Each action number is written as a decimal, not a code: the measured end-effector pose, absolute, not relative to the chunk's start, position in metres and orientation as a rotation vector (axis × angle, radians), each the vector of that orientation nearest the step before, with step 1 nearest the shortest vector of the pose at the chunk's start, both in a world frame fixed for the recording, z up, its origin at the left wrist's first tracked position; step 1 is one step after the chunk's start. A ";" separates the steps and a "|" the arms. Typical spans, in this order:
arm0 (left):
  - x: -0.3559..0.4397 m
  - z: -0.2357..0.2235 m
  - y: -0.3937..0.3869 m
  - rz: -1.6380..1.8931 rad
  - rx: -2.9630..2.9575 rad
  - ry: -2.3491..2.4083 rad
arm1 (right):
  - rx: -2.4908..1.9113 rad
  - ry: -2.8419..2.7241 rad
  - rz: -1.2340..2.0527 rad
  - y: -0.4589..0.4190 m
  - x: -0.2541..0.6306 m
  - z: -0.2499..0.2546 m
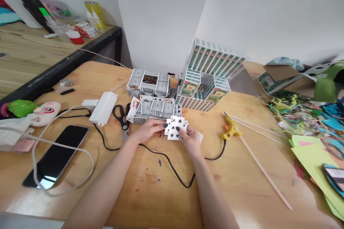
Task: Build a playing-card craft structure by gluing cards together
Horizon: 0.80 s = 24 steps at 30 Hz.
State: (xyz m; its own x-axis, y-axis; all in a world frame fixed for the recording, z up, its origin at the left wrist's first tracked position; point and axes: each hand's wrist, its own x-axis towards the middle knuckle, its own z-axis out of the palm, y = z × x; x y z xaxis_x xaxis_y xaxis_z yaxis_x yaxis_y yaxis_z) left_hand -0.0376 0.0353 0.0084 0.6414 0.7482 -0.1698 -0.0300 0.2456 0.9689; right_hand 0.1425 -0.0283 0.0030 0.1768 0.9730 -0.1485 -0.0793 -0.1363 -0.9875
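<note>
My left hand (152, 128) and my right hand (190, 137) grip a few overlapping playing cards (175, 128) between them. The top card is a six of spades, and fives show at its sides. Just behind the cards lies a flat structure of folded playing cards (153, 108), grey backs up, with some faces sticking out around it. Farther back stands a taller box-like structure of cards (149, 82) with an opening in its top. Another card (201, 137) shows partly beneath my right hand.
A yellow glue gun (231, 127) lies right, its black cord crossing the table, with glue sticks (264, 171) beside it. Stacked card boxes (205, 78) stand behind. Left are black scissors (123, 117), a white power box (103, 108) and a phone (57, 155) under a white cable.
</note>
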 end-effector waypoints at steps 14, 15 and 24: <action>-0.028 0.011 0.030 0.616 1.407 0.816 | -1.383 -1.000 1.156 -0.029 0.142 -0.010; -0.026 0.011 0.029 0.629 1.414 0.847 | -1.376 -1.003 1.156 -0.029 0.142 -0.009; -0.014 0.023 0.019 0.726 1.365 1.056 | -1.388 -1.020 1.137 -0.030 0.141 -0.006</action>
State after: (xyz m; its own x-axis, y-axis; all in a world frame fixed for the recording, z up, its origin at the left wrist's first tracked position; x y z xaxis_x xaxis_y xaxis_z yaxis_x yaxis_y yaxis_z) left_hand -0.0141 0.0185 0.0227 0.3924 0.9035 -0.1722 0.1636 0.1156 0.9797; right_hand 0.1407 -0.0297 -0.0062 0.1927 0.9750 -0.1107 0.0048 -0.1138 -0.9935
